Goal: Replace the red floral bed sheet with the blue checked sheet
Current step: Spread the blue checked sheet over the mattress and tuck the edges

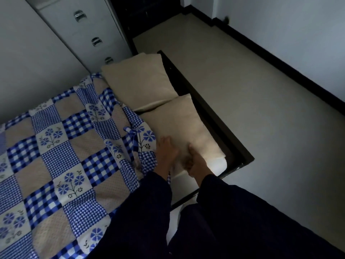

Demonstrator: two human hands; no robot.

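Observation:
The blue checked sheet (pixel 61 165), patterned with blue flowers and beige squares, covers most of the bed, its edge rumpled beside the pillows. Two beige pillows lie at the head of the bed: the far pillow (pixel 138 81) and the near pillow (pixel 179 128). My left hand (pixel 166 152) rests flat on the near pillow's lower edge, fingers spread. My right hand (pixel 196 161) grips the same pillow's near end, thumb on top and fingers curled under. No red floral sheet is in view.
The dark bed frame (pixel 224 133) runs along the pillows' right side. A white drawer unit (pixel 84 28) with metal handles stands behind the bed against the wall. Beige floor (pixel 261 109) lies to the right, bounded by a dark skirting board.

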